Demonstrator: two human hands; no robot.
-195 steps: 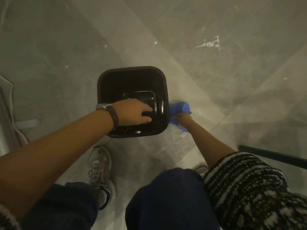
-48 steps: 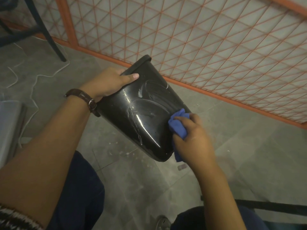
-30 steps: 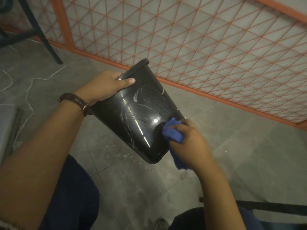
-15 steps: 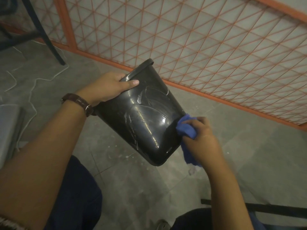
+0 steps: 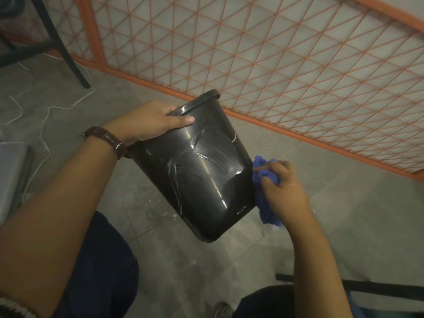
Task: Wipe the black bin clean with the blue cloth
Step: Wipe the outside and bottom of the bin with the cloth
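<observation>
The black bin (image 5: 197, 171) is lifted off the floor and tilted, its rim up and away from me, its base toward my lap. Pale wet wipe streaks show on its glossy side. My left hand (image 5: 149, 121) grips the rim, thumb lying along the outer wall. My right hand (image 5: 282, 187) holds the bunched blue cloth (image 5: 263, 191) against the bin's right edge near the base, with part of the cloth hanging below the hand.
An orange wire-mesh panel (image 5: 263, 53) stands behind the bin on the grey tiled floor (image 5: 344, 214). A dark furniture leg (image 5: 66, 53) and a white cable (image 5: 43, 125) lie at the left. My knees in dark trousers fill the bottom.
The bin went from upside down on the floor to held up and tilted. Over the last second my right hand slid the cloth from the lower side to the right edge.
</observation>
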